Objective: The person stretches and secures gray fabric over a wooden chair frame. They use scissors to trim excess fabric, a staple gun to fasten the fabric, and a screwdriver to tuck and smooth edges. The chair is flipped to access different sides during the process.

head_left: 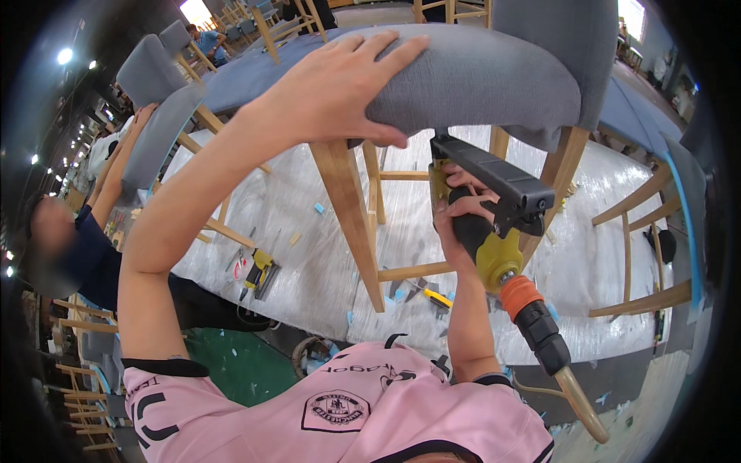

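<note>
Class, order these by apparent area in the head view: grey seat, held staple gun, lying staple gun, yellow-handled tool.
1. Grey seat
2. Held staple gun
3. Lying staple gun
4. Yellow-handled tool

Chair seat under left grip: grey-blue, fine weave. Chair leg below left grip: light tan wood, grain showing. Staple gun in right grip: black and yellow; coupling below right grip orange and black, hose tan. Tabletop beneath right grip: whitish, shiny. Hand tool below right grip: yellow handle. Shirt below left grip: pink, black print, black trim.
</note>
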The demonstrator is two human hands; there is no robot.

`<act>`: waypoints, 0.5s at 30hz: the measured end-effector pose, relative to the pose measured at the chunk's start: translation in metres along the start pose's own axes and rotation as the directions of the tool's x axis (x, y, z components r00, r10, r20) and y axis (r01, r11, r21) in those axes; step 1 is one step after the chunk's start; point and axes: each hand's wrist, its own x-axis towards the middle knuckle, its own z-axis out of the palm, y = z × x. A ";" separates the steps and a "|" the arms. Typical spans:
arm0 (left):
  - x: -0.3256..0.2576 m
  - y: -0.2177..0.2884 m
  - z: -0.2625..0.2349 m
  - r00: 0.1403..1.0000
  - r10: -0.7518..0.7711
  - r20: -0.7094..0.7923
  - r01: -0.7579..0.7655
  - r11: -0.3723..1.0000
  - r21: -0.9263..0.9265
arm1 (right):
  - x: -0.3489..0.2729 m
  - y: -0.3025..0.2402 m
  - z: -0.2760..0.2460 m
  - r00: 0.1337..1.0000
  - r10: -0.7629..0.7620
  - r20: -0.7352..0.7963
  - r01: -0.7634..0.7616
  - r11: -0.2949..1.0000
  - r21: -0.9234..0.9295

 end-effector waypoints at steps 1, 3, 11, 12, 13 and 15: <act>0.001 0.003 0.003 0.998 -0.022 -0.051 0.024 0.999 0.028 | 0.002 0.001 0.002 1.000 -0.012 -0.004 0.012 0.999 0.041; 0.004 0.010 0.016 0.988 -0.046 -0.150 0.057 0.996 0.066 | 0.000 0.002 0.004 0.999 0.037 -0.012 -0.036 0.994 0.103; 0.001 0.052 0.035 0.921 -0.234 -0.311 0.301 0.935 0.186 | -0.018 -0.008 0.008 0.935 0.351 0.050 -0.352 0.903 0.245; -0.001 0.051 0.035 0.920 -0.238 -0.311 0.304 0.934 0.187 | -0.014 -0.010 0.011 0.941 0.333 0.053 -0.336 0.914 0.226; -0.005 0.047 0.035 0.919 -0.247 -0.307 0.313 0.930 0.190 | -0.013 -0.010 0.014 0.944 0.326 0.059 -0.331 0.918 0.217; 0.010 0.036 0.025 0.960 -0.140 -0.241 0.163 0.983 0.078 | 0.000 -0.010 0.002 0.958 0.285 0.019 -0.284 0.946 0.157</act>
